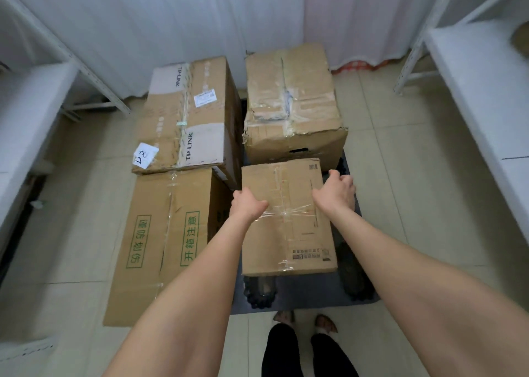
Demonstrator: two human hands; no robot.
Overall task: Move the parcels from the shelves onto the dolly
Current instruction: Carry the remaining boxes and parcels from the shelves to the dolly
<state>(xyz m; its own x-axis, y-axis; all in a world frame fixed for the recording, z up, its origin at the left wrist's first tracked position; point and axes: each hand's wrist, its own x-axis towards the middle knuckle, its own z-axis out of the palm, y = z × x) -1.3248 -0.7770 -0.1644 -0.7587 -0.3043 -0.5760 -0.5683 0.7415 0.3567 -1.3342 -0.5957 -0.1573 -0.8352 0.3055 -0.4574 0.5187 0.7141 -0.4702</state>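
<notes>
Head view: both hands, left hand [247, 203] and right hand [336, 190], hold the small box [289, 228] by its sides; it should go down flat on the dolly [312, 290], snug beside the torn box [292, 104].

I see four brown cardboard boxes. The far left tall cardboard box [189, 113] carries white panels with black TP-LINK lettering and white labels. The near left long cardboard box [160, 242] shows green framed characters. The dark grey flat dolly platform [312, 290] contrasts with the pale beige floor tiles [400, 193] and the white metal shelves [486, 84].
</notes>
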